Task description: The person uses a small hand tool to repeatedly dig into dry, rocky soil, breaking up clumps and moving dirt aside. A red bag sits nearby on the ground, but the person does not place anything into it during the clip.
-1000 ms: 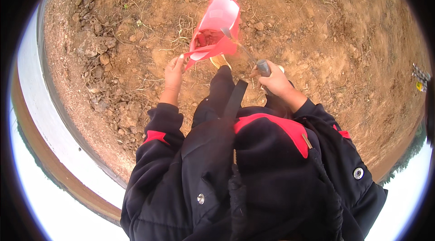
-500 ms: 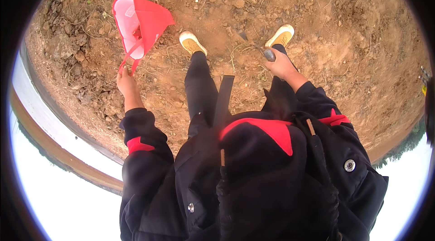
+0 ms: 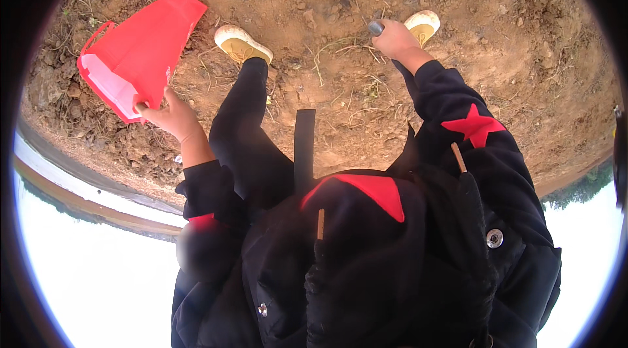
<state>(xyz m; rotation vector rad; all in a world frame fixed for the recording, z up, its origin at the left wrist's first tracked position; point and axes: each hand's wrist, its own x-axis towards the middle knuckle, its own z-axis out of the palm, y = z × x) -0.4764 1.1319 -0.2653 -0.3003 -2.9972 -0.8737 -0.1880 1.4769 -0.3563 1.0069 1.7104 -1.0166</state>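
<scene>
On the left, a red bag (image 3: 147, 37) with a pale inside hangs or lies over the soil, tilted, its mouth toward me. My left hand (image 3: 173, 116) is closed on the near edge of that mouth, thumb and fingers pinching the rim. A thin red strap loops off its far left side. To the right, beside my shoe, my right hand (image 3: 398, 42) is wrapped round a hand tool, of which only the dark grey rounded handle end (image 3: 375, 27) shows. Its working part is hidden.
Brown, uneven soil (image 3: 333, 112) with clods, small stones and dry roots spreads around me. My left shoe (image 3: 242, 44) and right shoe (image 3: 422, 25) stand apart on it. A dark strap (image 3: 304, 145) hangs in front of my body. A pale strip curves past the far left.
My left hand has shifted from the bag's strap to its rim, and the bag has turned and swung left. My right hand moved slightly farther away. My left foot has stepped left.
</scene>
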